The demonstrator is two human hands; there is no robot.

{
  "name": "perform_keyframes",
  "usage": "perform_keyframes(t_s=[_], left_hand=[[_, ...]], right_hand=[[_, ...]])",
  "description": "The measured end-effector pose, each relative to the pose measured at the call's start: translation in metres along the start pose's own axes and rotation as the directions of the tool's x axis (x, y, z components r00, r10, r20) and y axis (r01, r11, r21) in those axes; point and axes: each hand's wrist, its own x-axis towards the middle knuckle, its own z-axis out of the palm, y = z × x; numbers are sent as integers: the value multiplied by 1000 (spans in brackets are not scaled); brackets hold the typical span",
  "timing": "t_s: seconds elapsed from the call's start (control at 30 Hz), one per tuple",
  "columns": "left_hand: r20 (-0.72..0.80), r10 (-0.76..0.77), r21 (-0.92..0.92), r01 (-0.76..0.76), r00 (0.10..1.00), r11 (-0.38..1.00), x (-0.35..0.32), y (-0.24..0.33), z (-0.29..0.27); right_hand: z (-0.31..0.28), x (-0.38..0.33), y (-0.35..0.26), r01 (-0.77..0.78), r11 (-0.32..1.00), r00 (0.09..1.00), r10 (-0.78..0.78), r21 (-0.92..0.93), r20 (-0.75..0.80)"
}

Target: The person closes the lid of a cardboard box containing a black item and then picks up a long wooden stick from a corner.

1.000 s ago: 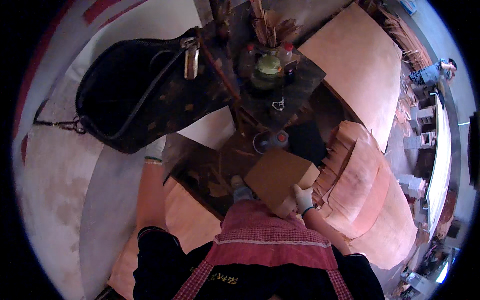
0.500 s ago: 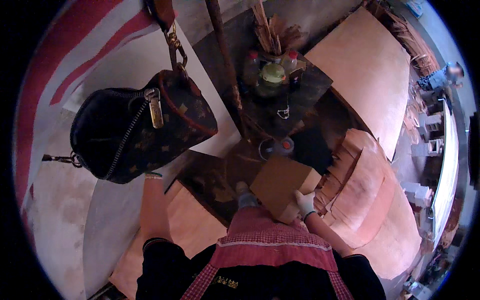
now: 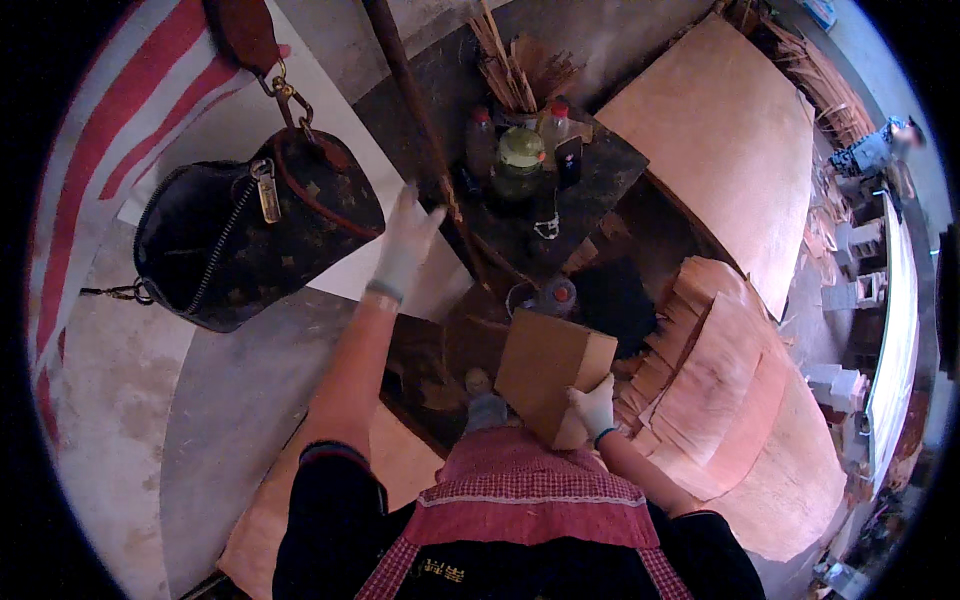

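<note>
My right hand [image 3: 594, 408], in a white glove, grips the lower right side of a brown cardboard box [image 3: 540, 372]. The box is tilted in front of my red checked apron [image 3: 530, 500]. My left hand [image 3: 406, 245], also gloved, is raised with its fingers apart and holds nothing. It appears in front of a white sheet [image 3: 325, 110], between a dark handbag [image 3: 265, 235] and a rusty pole [image 3: 418, 110]. The handbag hangs from a strap by a metal clasp, its zipped top gaping.
A dark table [image 3: 610, 190] bears a green-lidded jar [image 3: 520, 165], bottles with red caps and a dark phone-like object [image 3: 570, 162]. Stacked wood veneer sheets [image 3: 740, 400] lie right, a large pale board [image 3: 720, 140] beyond. Another person [image 3: 870, 150] is far right.
My left hand has come out from beneath the handbag and reached forward and right. The box, still in my right hand, has turned and shows its narrow side more. The view has shifted slightly.
</note>
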Motion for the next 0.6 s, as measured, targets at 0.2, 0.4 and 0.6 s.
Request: perform_keyframes(t_s=[0.2,0.4,0.6], left_hand=[[-73,-140,-397,100,987,912,108,13,27],[-5,-127,-416,114,992,902,72,19,15],[25,-149,-441,145,989,886,25,36,-25]], right_hand=[[-4,-6,16,12,999,1000,-12,35,20],[-25,-7,-34,100,986,994,-95,-134,46],[-25,-1,-123,150,950,984,-116,-272,136]])
